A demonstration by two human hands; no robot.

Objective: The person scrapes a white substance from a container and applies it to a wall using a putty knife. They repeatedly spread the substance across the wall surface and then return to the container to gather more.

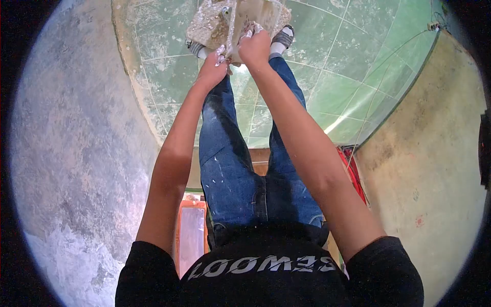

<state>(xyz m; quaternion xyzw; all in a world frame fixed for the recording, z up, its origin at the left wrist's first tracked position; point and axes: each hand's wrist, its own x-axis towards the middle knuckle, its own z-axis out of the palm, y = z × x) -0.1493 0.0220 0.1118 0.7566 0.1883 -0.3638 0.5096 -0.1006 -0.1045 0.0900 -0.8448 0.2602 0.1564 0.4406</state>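
Observation:
A pale brown panel-like object (254, 11) with whitish strips along its sides lies at the top of the head view, cut off by the frame edge. My left hand (212, 69), smeared white on the fingers, is closed at its near left corner. Farther right, my right hand (254, 47) is closed over its near part, with white paste on the knuckles. The exact kind of object cannot be made out. Beneath and beside it is a rough, speckled slab-like surface (207, 30), between my feet.
Green floor tiles (327, 61) with whitish smears surround my sandalled feet (284, 37). A patchy grey wall (76, 143) rises at left, a beige wall (419, 174) at right. A thin cable (376, 94) crosses the right side. Behind me stand an orange-framed object (192, 230) and red material (356, 176).

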